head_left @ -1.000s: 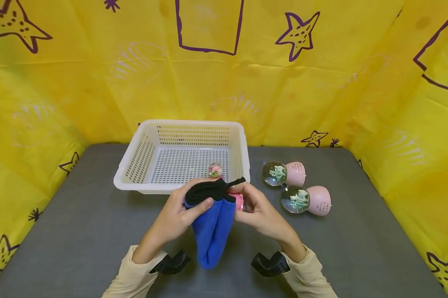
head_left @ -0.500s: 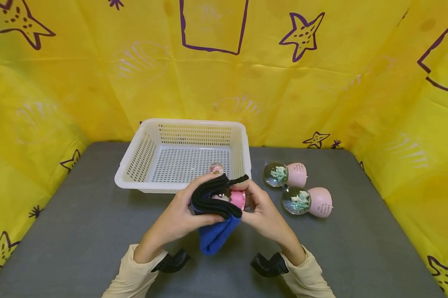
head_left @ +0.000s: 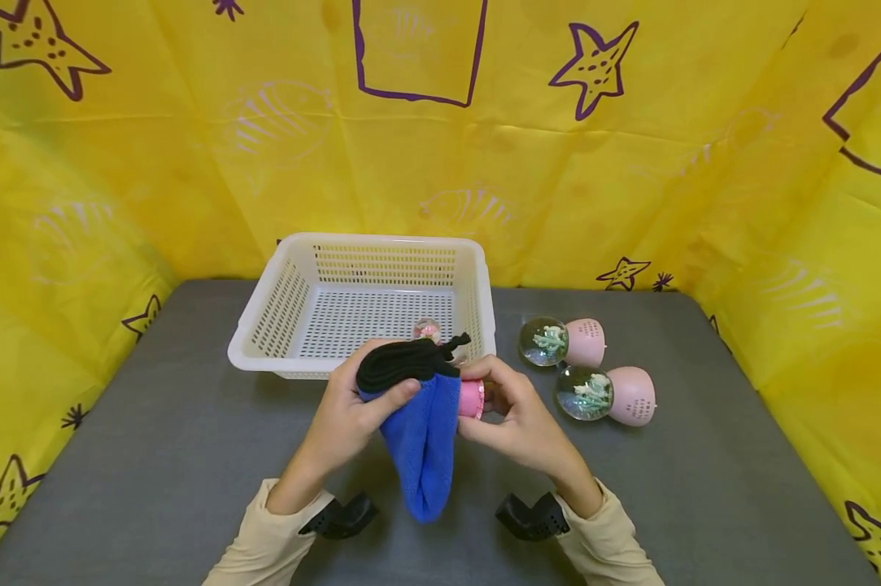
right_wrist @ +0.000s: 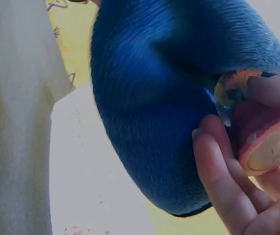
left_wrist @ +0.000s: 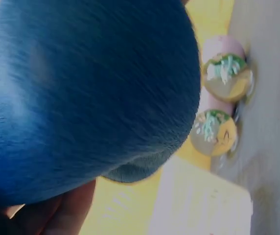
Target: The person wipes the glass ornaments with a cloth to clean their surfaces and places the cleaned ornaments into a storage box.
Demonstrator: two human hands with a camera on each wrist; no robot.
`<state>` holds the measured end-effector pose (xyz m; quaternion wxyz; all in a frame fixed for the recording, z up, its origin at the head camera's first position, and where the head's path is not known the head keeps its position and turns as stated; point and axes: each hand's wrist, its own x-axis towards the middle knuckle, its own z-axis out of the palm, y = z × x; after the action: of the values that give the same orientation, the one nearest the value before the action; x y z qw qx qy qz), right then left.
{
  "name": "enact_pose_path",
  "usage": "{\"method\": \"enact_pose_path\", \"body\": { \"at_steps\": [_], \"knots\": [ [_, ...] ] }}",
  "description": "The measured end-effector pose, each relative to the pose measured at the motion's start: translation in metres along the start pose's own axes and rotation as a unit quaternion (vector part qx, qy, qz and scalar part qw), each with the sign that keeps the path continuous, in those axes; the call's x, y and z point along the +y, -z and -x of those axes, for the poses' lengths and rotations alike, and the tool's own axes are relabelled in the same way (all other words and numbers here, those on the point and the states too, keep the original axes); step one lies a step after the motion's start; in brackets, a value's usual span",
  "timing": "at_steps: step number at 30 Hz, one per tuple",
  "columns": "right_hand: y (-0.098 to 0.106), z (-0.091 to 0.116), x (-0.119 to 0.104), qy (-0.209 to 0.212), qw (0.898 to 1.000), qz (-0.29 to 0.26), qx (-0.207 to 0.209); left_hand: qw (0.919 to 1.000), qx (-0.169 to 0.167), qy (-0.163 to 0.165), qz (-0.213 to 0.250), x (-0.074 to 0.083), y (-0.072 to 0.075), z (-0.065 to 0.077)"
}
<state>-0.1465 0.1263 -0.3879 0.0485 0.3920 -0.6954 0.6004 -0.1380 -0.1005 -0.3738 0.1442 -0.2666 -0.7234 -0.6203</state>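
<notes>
A blue plush cloth with a black edge [head_left: 423, 456] is folded over in my left hand [head_left: 355, 411], thumb on top, its lower end hanging down. In the fingers of my right hand [head_left: 516, 415] is a small snow globe with a pink base [head_left: 473, 399]. Its clear ball is tucked against the cloth and mostly hidden in the head view. From the right wrist, part of the ball [right_wrist: 224, 100] shows beside the cloth, and the base's pale underside [right_wrist: 272, 152] faces outward. Blue cloth [left_wrist: 91, 93] fills much of the left wrist view.
Behind my hands stands a white perforated basket [head_left: 246, 354] with another small snow globe [head_left: 427, 330] in it. Two larger snow globes with pale pink bases, one farther back [head_left: 585, 342] and one nearer [head_left: 630, 396], lie on their sides at right. A yellow patterned curtain [head_left: 411, 163] encloses the grey table [head_left: 154, 456].
Half a second ago the cloth was spread around the globe's ball; now it is folded down and covers the ball from above. My left hand has turned with it and shifted slightly left.
</notes>
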Motion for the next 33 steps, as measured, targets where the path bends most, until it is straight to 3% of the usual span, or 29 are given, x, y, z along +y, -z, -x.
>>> {"method": "enact_pose_path", "body": {
  "at_steps": [4,7,9,13,18,22,25,28,31,33],
  "knots": [
    [0.001,-0.001,0.001,0.015,0.999,0.026,0.017,0.9967,-0.073,0.034,-0.005,0.003,0.001,0.0],
    [0.0,-0.002,0.001,0.013,0.999,0.038,0.019,0.9928,-0.106,0.034,-0.043,0.002,-0.002,0.001],
    [0.0,-0.002,0.001,0.014,0.999,0.043,0.018,0.9918,-0.102,0.019,-0.075,0.001,-0.005,0.002],
    [-0.001,-0.002,0.002,0.013,0.999,0.048,0.017,0.9923,-0.057,-0.029,-0.106,-0.002,-0.008,0.004],
    [0.0,-0.002,0.003,0.023,0.999,0.048,0.002,0.994,0.004,-0.075,-0.08,-0.005,-0.01,0.004],
    [-0.001,-0.002,0.003,0.04,0.998,0.048,-0.001,0.9957,0.036,-0.063,-0.058,-0.004,-0.009,0.003],
    [0.0,-0.003,0.003,0.049,0.997,0.053,0.007,0.9989,0.02,-0.031,-0.029,-0.002,-0.007,0.003],
    [0.001,-0.002,0.002,0.056,0.997,0.054,0.011,0.9994,-0.029,-0.01,-0.018,-0.001,-0.006,0.003],
    [0.001,-0.002,0.002,0.058,0.997,0.055,0.014,0.9956,-0.072,-0.013,-0.058,-0.001,-0.007,0.004],
    [0.002,-0.003,0.002,0.051,0.997,0.058,0.017,0.992,-0.077,-0.035,-0.094,-0.002,-0.009,0.005]
  ]
}}
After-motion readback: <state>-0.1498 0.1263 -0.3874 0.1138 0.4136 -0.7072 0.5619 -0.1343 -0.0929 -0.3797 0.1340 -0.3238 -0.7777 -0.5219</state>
